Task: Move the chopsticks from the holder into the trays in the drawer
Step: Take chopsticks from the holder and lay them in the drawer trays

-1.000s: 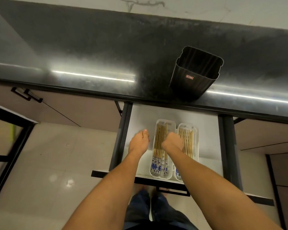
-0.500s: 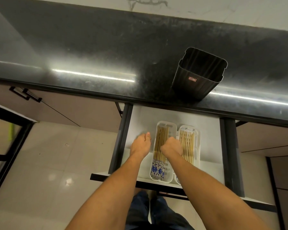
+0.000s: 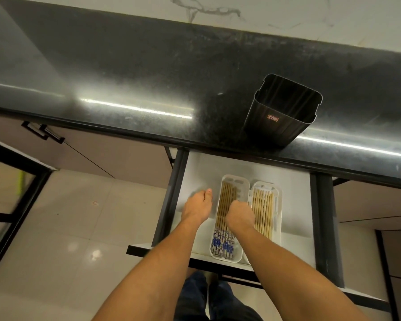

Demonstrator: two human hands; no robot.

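Dark tabletop (image 3: 148,72), empty holder (image 3: 280,117); drawer (image 3: 202,172) open below. Left hand (image 3: 197,207) flat beside tray (image 3: 235,181), right hand (image 3: 240,213) curled over chopsticks (image 3: 227,198), grip unclear. Risk: fist dragging them askew on lifting.

Single cam, head-worn, wide-angle. Looks fwd & steeply down over dark counter (image 3: 125,66) into open drawer (image 3: 202,172) beneath. Forearms (image 3: 162,262) enter from bottom edge, tiled floor (image 3: 79,216) at left. Drawer near, counter's back edge at top.
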